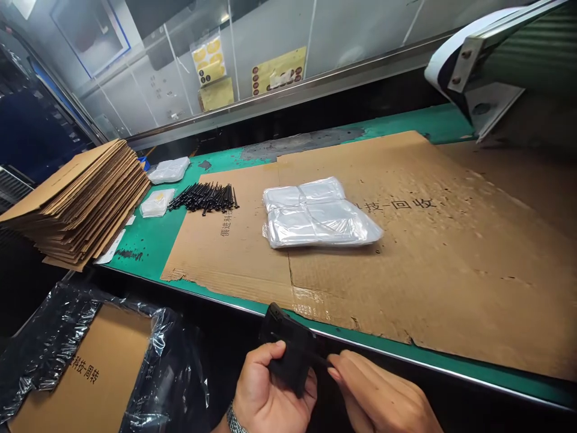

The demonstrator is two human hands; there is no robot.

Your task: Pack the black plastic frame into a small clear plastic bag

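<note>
My left hand [274,391] is closed around a flat black rectangular plastic part [291,343], thumb on its near face. It is held tilted in front of the table's near edge. Just to its right, my right hand [383,391] is closed in a pinch on a thin black rod [321,359] that points toward the part; whether the two touch I cannot tell. Beyond my hands, a tied bundle of clear plastic bags [315,213] lies on a cardboard sheet [243,264]. A pile of thin black headed rods [205,197] lies farther left.
A tall stack of cardboard sheets [85,204] stands at the table's left end, beside small clear-wrapped packets [157,202]. Below it is a carton [103,355] lined with black plastic. A metal-framed roller or belt end [496,78] overhangs the back right. The green table edge [406,349] runs before me.
</note>
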